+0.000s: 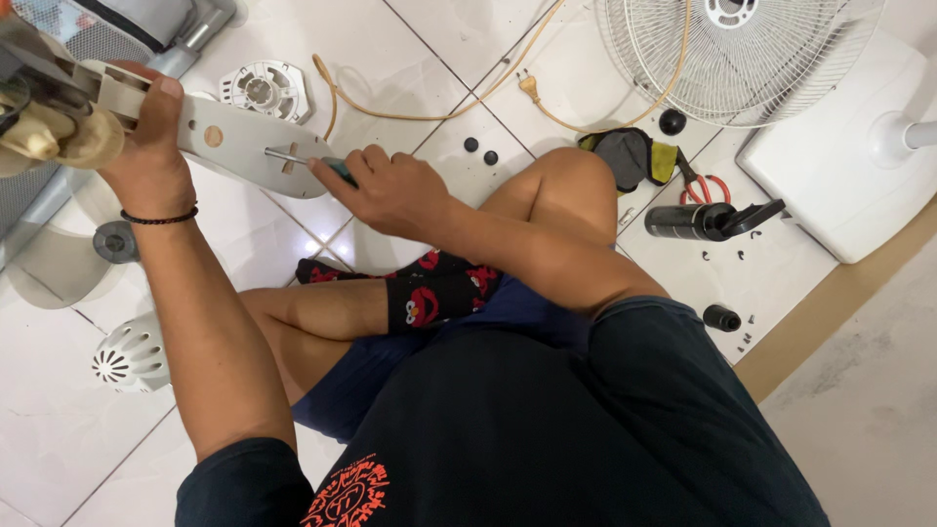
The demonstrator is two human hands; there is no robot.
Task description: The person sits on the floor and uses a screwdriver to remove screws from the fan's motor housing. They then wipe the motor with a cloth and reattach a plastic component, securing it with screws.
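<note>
Seated cross-legged on the white tiled floor [429, 44]. My left hand [146, 146] is wrapped around the grey plastic fan neck piece [229, 141], thumb on top, holding it up off the floor at the upper left. The fan motor [44, 117] sits at the far end of that piece, partly cut off by the frame edge.

My right hand [390, 190] is closed around the green handle of a screwdriver [307, 161]. Its metal shaft lies nearly level, and the tip meets the flat face of the neck piece near its rounded end.

Around me on the floor:
- a round white plastic cap [264, 90] just beyond the neck piece
- a beige power cord [459, 98] with its plug lying toward the top middle
- a white wire fan guard [742, 54] at the top right
- the white fan base [839, 166] at the right edge
- red-handled scissors [705, 185] and a black spray bottle [708, 220] near my right knee
- small black knobs [478, 149] and loose screws scattered on the tiles
- a white vented motor cover [132, 353] by my left elbow
- a translucent fan blade [59, 268] at the left edge
</note>
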